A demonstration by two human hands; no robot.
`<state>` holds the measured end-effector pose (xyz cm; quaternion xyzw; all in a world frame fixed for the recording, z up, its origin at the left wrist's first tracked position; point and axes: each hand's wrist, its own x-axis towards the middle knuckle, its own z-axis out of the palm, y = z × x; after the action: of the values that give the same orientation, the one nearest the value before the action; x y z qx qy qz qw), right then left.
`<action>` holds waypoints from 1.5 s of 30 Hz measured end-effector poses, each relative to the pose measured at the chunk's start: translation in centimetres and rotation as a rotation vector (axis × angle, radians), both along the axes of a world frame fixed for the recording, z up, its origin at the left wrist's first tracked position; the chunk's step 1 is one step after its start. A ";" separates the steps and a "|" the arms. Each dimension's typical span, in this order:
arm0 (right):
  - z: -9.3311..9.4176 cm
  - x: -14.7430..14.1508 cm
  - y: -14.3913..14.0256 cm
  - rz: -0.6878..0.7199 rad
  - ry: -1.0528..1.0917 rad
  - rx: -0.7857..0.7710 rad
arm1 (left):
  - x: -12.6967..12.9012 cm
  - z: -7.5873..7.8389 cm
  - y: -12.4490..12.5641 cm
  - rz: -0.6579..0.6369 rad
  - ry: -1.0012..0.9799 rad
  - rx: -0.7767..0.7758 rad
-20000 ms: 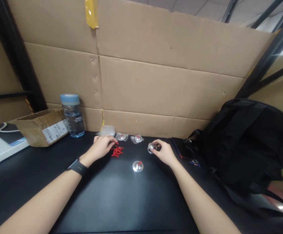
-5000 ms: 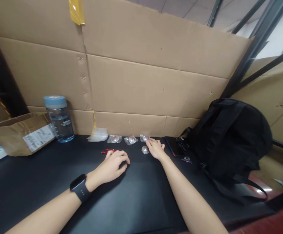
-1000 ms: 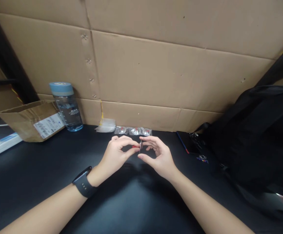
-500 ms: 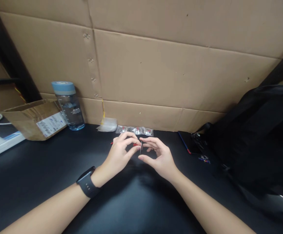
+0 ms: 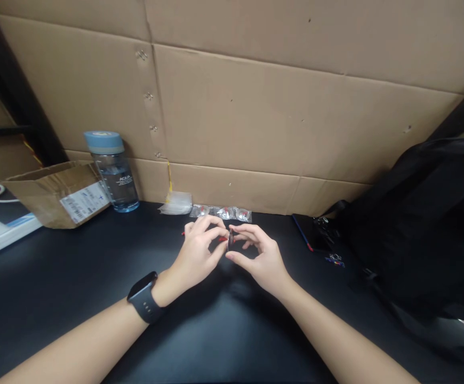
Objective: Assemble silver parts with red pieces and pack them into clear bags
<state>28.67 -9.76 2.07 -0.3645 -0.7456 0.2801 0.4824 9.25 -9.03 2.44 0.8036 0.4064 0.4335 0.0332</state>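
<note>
A person wearing a black smartwatch held a small metal disc edge-on between both hands above a black tabletop. The right hand, at the disc's 3 o'clock, gripped its rim between thumb and fingertips. The left hand, at 9 o'clock, had thumb and forefinger pinched narrow on a bit of red cord at the disc's face. Three plastic-wrapped discs lay in a row near 12 o'clock, clear bags at 10 o'clock.
</note>
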 end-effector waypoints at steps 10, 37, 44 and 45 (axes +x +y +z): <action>0.2 0.2 0.1 0.106 -0.094 -0.125 | 0.0 0.1 0.0 0.054 -0.023 0.072; -0.4 0.4 0.8 -0.110 -0.261 0.164 | -1.4 0.9 0.7 -0.075 0.115 -0.077; -0.7 0.4 0.9 -0.085 -0.290 0.196 | -2.0 0.7 1.4 -0.193 0.139 -0.253; -0.8 0.3 0.9 -0.082 -0.296 0.200 | -1.9 0.6 1.5 -0.202 0.131 -0.268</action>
<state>29.00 -8.91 1.31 -0.3822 -0.8171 0.1277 0.4122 7.33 -7.57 3.03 0.8553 0.3792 0.3165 0.1566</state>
